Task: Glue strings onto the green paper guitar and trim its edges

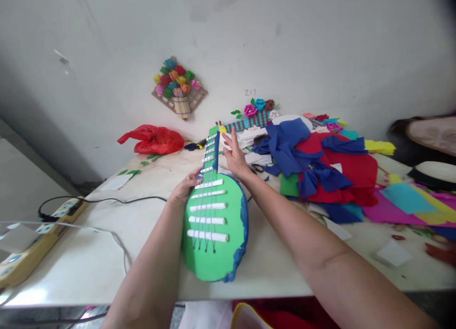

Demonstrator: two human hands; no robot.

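Note:
A green craft instrument [213, 257] shaped like a lute lies on the white table, its neck pointing away from me. White bars and thin strings run along its face, and crumpled blue paper covers its right edge. My left hand [185, 187] grips the left side where the neck meets the body. Beside the blue-covered right side of the neck is my right hand [233, 154], its fingers spread and raised, with nothing held in them.
Blue cloth-like paper [290, 141] and red sheets [359, 172] pile up at the right. A red plastic bag [156, 140] and dark-handled scissors [192, 146] lie at the back. A power strip [53, 234] with cables occupies the left edge.

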